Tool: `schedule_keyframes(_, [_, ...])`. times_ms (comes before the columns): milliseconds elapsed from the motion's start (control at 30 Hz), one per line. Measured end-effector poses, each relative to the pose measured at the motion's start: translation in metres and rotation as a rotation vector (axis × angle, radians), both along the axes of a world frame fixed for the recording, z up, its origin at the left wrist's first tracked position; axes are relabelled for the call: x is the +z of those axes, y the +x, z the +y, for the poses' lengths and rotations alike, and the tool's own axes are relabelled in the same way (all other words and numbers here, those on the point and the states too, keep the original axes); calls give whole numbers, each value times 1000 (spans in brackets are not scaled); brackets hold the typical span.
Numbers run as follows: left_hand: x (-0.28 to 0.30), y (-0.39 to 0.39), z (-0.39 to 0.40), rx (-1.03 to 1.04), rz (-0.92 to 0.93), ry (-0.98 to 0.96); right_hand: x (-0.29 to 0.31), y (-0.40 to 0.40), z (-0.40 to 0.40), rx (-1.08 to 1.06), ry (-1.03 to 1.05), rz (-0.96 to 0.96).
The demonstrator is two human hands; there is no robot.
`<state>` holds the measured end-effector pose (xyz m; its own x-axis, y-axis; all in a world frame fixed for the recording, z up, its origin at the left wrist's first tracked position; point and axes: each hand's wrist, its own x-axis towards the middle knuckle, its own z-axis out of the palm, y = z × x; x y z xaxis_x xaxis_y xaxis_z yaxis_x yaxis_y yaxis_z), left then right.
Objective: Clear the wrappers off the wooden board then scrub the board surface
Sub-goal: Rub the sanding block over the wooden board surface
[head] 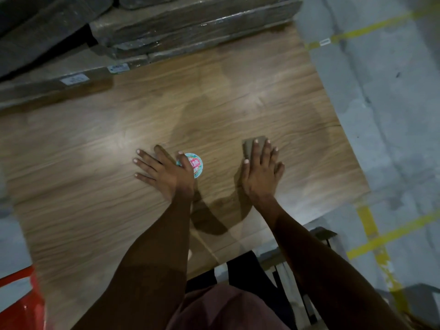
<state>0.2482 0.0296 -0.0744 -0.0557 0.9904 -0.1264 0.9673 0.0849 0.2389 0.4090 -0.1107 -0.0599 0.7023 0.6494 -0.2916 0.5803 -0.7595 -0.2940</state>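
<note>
A large wooden board (95, 163) with brown grain fills the middle of the view. My left hand (164, 170) lies flat on it with fingers spread, and its thumb rests on a round blue and pink wrapper (196, 164). To the right, my right hand (262, 170) presses flat on a grey-brown scrub pad (250, 144), whose far corner shows beyond my fingertips. A darker patch of the board runs between and behind the two hands.
Stacked wrapped packs (190, 27) and a flat carton with white labels (71, 82) lie along the board's far edge. Grey concrete floor with yellow lines (381, 239) is to the right. A red plastic object (21, 291) sits at the lower left.
</note>
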Motion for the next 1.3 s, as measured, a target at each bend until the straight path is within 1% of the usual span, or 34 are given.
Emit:
schedule_keyframes(133, [7,-2,-1,-52,14,-57,1,-14,-27,288,-38,-73])
schedule_keyframes(167, [9,-3,-2,-65,7,-69,2,-9,-33,284,-42,-83])
schedule_keyframes(200, [10,-4,-3,-84,-3,-76,3,-4,-39,211,-57,-86])
schedule_keyframes(267, [9,-7,-6,-149,-24,-66,6,4,-48,-45,-79,-62])
schedule_keyframes(300, [8,-9,-7,-189,-28,-57,6,6,-52,-138,-79,-35])
schedule_keyframes(333, [7,-12,-9,-230,-27,-51,7,5,-56,-169,-80,-15])
schedule_keyframes(400, [5,-17,-13,-322,-19,-47,10,-7,-66,-92,-100,-8])
schedule_keyframes(500, [2,-28,-21,-432,-29,-26,12,-33,-81,110,-125,25])
schedule_keyframes(600, [-3,-44,-29,-549,-61,19,17,-48,-90,189,-119,36])
schedule_keyframes(667, [-5,-53,-36,-589,-94,44,20,-42,-91,124,-149,7])
schedule_keyframes(767, [-2,-62,-43,-602,-138,-1,22,-27,-97,-149,-189,31])
schedule_keyframes(800, [0,-63,-45,-601,-146,-21,23,-25,-101,-202,-186,45])
schedule_keyframes(867, [5,-61,-49,-589,-137,-67,25,-28,-110,-178,-199,37])
schedule_keyframes(1033, [12,-47,-72,-515,-148,-157,34,-76,-128,61,-226,55])
schedule_keyframes(1133, [15,-45,-89,-545,-134,-174,37,-85,-140,143,-238,25])
schedule_keyframes(1200, [16,-47,-100,-580,-125,-196,35,-65,-144,98,-271,6])
schedule_keyframes(1300, [18,-52,-118,-622,-82,-206,35,-27,-150,-39,-318,26])
